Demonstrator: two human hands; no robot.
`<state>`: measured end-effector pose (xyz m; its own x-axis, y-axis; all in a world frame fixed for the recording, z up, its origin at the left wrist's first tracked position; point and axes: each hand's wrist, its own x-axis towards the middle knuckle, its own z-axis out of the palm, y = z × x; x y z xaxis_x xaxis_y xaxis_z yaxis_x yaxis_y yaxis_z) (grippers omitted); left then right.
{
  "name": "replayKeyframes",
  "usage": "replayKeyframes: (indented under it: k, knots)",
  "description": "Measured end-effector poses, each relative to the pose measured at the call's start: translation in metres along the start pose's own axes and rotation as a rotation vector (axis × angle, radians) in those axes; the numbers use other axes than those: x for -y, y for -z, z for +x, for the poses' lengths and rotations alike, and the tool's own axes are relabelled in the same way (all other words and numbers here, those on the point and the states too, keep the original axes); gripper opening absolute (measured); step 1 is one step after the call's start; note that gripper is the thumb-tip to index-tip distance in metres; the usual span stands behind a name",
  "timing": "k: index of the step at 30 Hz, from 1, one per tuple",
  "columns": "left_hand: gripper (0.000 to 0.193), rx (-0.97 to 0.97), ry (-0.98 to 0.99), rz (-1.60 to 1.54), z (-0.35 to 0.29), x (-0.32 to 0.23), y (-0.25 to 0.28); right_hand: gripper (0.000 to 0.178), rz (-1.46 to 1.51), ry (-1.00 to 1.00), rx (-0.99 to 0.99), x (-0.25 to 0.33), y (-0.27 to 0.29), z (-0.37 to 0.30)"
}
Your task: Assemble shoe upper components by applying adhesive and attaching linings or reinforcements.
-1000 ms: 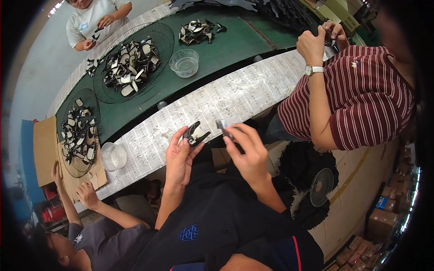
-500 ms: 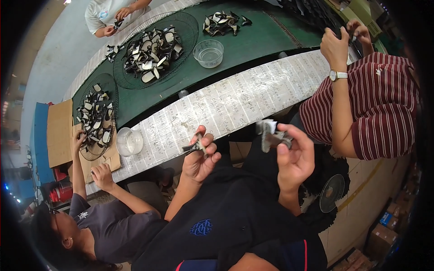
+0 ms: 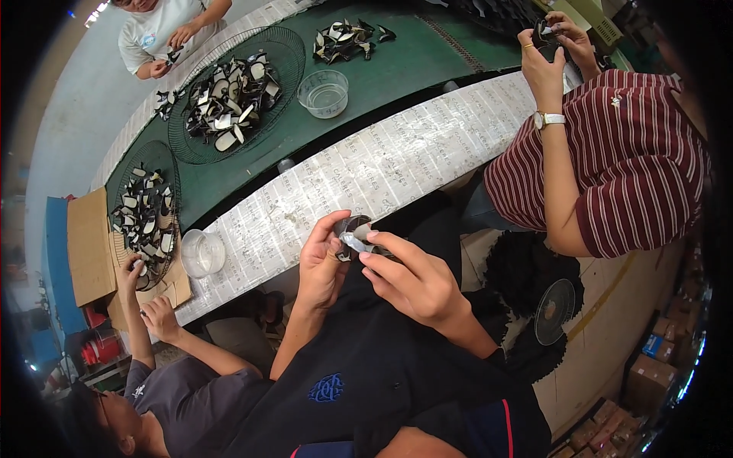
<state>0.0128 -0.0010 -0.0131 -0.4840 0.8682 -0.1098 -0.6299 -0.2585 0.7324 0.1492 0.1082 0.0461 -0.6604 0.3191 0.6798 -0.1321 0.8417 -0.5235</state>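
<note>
Black piece (image 3: 352, 223) with a pale inner side: it is in the left hand (image 3: 319, 267), above the near edge of the white-covered ledge (image 3: 412, 145), the thumb and curled fingers pinching it. The right hand (image 3: 422, 286), half closed, has a small grey-white wad (image 3: 352, 242) at its fingertips against the piece, partly hiding it.

Left of the ledge are a blue panel (image 3: 58, 240) and a cardboard box (image 3: 90, 237). At its left end, a co-worker in grey (image 3: 191, 397) has one hand at a narrow wire basket (image 3: 169, 164) of similar pieces. One clear tub (image 3: 203, 263) sits on the ledge's left part. Beyond the ledge come a large wire basket (image 3: 289, 55), heaped full, a second clear tub (image 3: 324, 98) and a loose pile (image 3: 342, 42). By its right end, a co-worker in stripes (image 3: 618, 160) holds a dark piece.

The ledge's wrapping is shiny and creased; a green tabletop (image 3: 408, 65) adjoins its far side. Lower than the ledge, to its right, are tiled floor (image 3: 603, 305) and cartons (image 3: 647, 378).
</note>
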Motion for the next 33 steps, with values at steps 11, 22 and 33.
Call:
replayKeyframes:
  k: [11, 22, 33]
  knots:
    - [0.045, -0.041, -0.037, 0.156, 0.001, -0.002, -0.001, 0.029, -0.040, -0.116, -0.138, -0.018, 0.007, 0.000]
    - [0.040, -0.023, -0.081, 0.392, 0.002, 0.000, -0.012, 0.029, -0.077, -0.041, 0.023, -0.021, 0.004, -0.002]
    - [0.039, -0.034, -0.080, 0.490, -0.001, -0.001, -0.008, 0.028, -0.201, -0.167, -0.020, -0.024, 0.004, -0.006]
